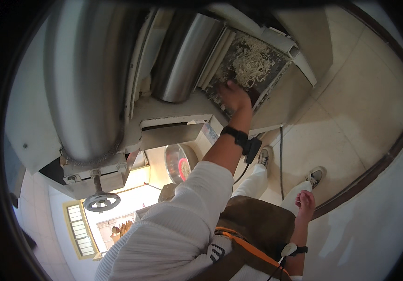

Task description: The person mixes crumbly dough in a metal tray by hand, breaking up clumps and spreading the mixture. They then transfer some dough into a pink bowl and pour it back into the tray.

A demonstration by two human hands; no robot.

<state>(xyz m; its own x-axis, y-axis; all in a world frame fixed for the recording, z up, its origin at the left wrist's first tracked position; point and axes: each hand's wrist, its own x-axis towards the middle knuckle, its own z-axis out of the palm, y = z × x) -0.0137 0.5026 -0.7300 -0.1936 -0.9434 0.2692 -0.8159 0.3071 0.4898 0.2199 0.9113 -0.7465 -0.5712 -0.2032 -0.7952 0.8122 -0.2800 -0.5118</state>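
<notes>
My left hand [235, 96] reaches over a dark metal tray [263, 88] at the side of a roller machine. Motion smears its fingers, so whether they are closed cannot be seen; the thumb shows. Just beyond it lies a tangled heap of pale noodle-like dough strands [252, 65], with crumbs scattered around. My right hand [306, 201] hangs low at the right, away from the machine, its fingers loosely bent and somewhat apart, with nothing visible in them.
Left of the tray is a shiny metal roller [183, 58]; a larger roller [87, 79] stands farther left. A handwheel [102, 202] juts out below it. Beyond my left arm sits a metal bowl [171, 161] with something pink inside. A cable [282, 161] crosses the tiled floor.
</notes>
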